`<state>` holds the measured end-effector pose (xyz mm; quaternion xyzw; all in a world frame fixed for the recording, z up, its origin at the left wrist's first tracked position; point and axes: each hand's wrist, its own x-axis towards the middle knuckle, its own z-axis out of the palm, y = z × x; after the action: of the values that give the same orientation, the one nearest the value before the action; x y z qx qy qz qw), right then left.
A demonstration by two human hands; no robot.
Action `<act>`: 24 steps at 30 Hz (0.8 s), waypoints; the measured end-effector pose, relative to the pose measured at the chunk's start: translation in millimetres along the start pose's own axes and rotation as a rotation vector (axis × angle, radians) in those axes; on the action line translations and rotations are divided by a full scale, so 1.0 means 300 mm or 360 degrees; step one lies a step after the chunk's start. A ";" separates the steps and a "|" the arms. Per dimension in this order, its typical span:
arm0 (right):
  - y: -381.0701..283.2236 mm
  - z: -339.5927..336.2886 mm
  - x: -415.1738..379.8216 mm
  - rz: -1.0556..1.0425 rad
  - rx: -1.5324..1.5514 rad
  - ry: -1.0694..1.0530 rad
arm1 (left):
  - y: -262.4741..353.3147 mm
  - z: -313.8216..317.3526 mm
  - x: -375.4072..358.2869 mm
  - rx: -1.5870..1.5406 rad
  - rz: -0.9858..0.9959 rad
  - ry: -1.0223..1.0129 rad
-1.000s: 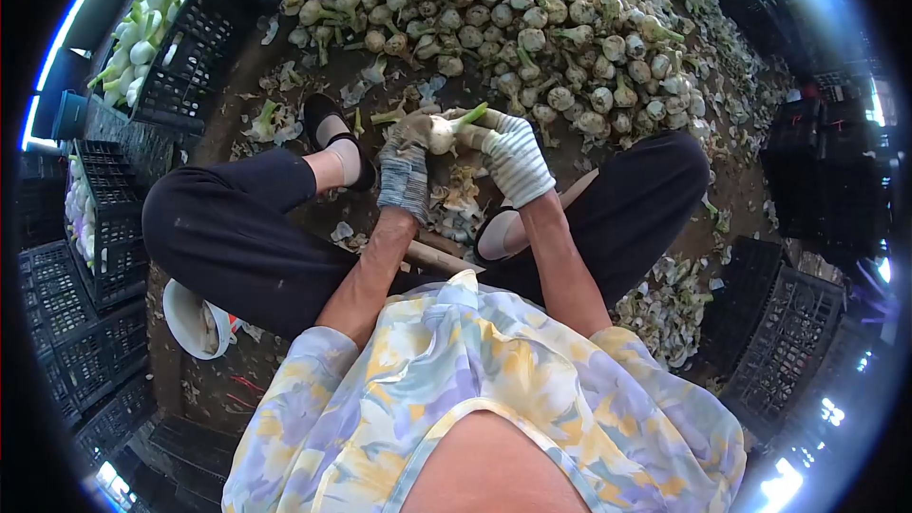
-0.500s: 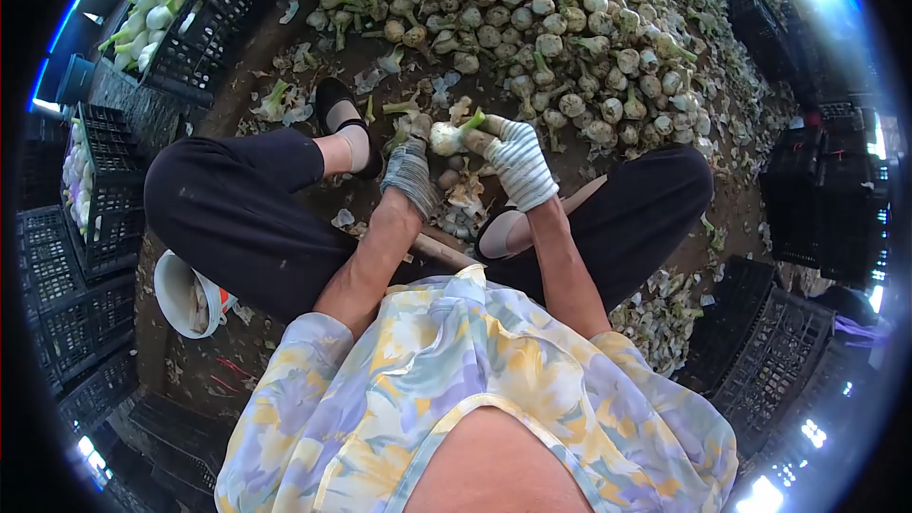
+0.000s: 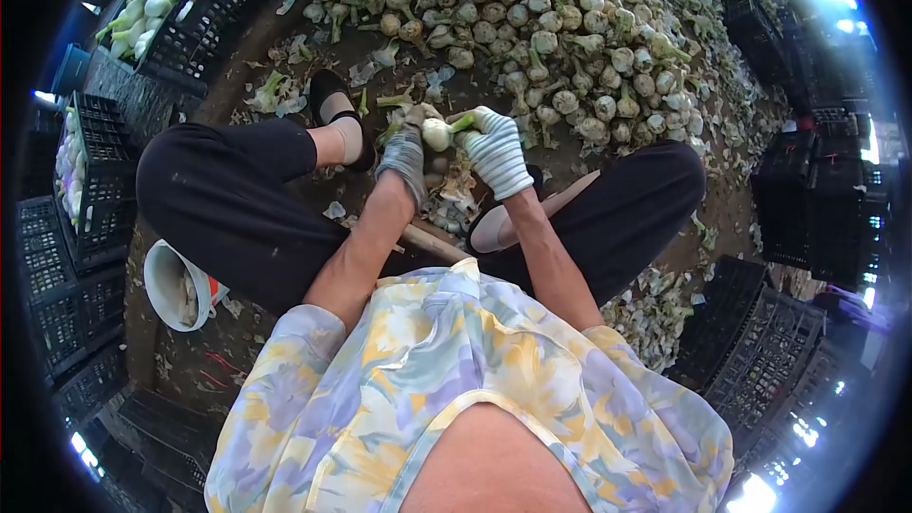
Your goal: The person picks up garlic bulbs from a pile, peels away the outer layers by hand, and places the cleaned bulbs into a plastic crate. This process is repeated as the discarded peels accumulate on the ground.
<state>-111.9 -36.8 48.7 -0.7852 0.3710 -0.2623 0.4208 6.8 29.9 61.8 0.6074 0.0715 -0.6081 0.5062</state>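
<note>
Between my two gloved hands is a pale, cleaned garlic bulb [image 3: 437, 135] with a short green stem pointing right. My left hand [image 3: 407, 144], in a grey striped glove, is closed at the bulb's left side. My right hand [image 3: 496, 150], in a white and green striped glove, grips the bulb by its stem. Fingertips on both sides are partly hidden. Beyond my hands lies a large heap of soil-stained garlic bulbs [image 3: 570, 47]. Loose peelings [image 3: 454, 192] lie on the ground below my hands, between my feet.
Crates of cleaned bulbs stand at left: one black crate [image 3: 185, 43] at upper left, another [image 3: 106, 171] below it. A white bucket [image 3: 178, 296] sits beside my left knee. More black crates [image 3: 765, 356] stand at right. Skins [image 3: 655, 318] litter the floor.
The garlic bulb has turned slightly and sits closer against my left hand's fingers. My right hand has shifted a little up and left. The whole view has moved slightly.
</note>
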 end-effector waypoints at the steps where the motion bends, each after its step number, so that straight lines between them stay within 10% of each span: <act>1: -0.030 -0.010 0.002 -0.0065 0.0008 0.0022 | 0.015 -0.022 0.005 -0.0093 -0.0134 -0.0222; 4: -0.024 -0.012 0.011 0.0267 0.0645 -0.0060 | 0.033 -0.047 0.011 -0.0255 -0.0338 -0.0518; 11: -0.090 -0.038 -0.052 0.0705 0.1403 0.0241 | -0.053 0.003 0.047 0.0346 0.0389 -0.0111; 14: -0.088 -0.074 -0.032 0.0736 0.1500 0.0169 | -0.033 0.039 -0.027 0.0898 0.2105 -0.0008; 16: -0.189 -0.117 -0.028 0.0598 0.1238 0.0105 | -0.031 0.023 0.012 0.0697 0.2066 -0.0072; 19: -0.090 -0.114 -0.035 0.0584 0.1392 -0.0015 | 0.019 -0.028 -0.043 -0.0105 0.0673 -0.0796; 22: -0.089 -0.137 -0.048 0.0801 0.1859 -0.0104 | 0.043 -0.029 -0.051 -0.0325 0.0063 -0.0631; 24: -0.090 -0.130 -0.048 0.0790 0.1859 -0.0051 | 0.006 -0.036 0.061 -0.0049 0.0564 -0.0520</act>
<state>-138.8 -33.5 90.4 -0.3206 0.3313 -0.3043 0.8336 19.9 26.9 45.2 0.4963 -0.1098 -0.5988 0.6189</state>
